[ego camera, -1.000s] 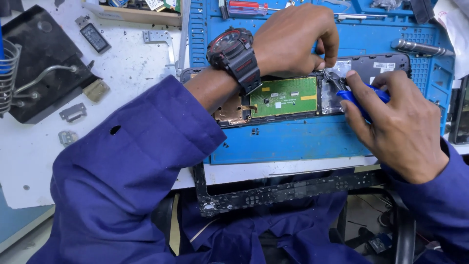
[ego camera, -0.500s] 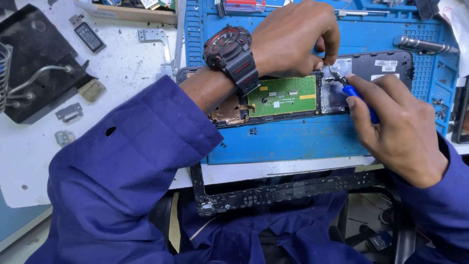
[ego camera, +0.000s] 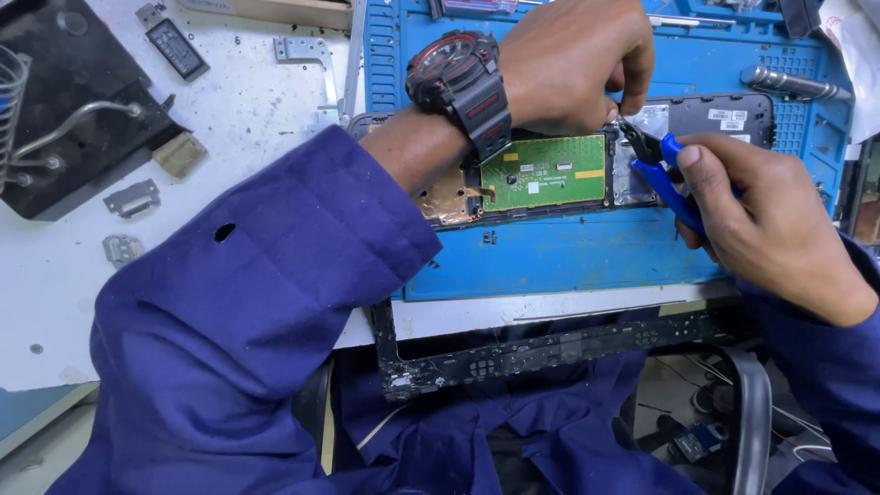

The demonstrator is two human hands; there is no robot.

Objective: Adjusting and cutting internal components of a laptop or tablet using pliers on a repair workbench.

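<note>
Clamped in the right hand (ego camera: 779, 234), blue-handled pliers (ego camera: 662, 170) point their dark tip at the silver patch beside a green board (ego camera: 545, 172), where the left hand (ego camera: 573, 60) pinches its fingertips together on something too small to make out. Nearest the worker, a black frame strip (ego camera: 550, 353) hangs off the bench edge above blue-clad knees. Beyond it, the board sits inside a dark laptop shell (ego camera: 724, 119) lying on a blue mat (ego camera: 568, 257), with a copper piece (ego camera: 449, 197) at its left end, partly under the wrist. A black-and-red watch (ego camera: 458, 78) rides that wrist over the mat. Farther left, on the white bench (ego camera: 238, 110), lie small metal brackets (ego camera: 133, 197) and a black tray (ego camera: 64, 101) holding a bent metal rod.
</note>
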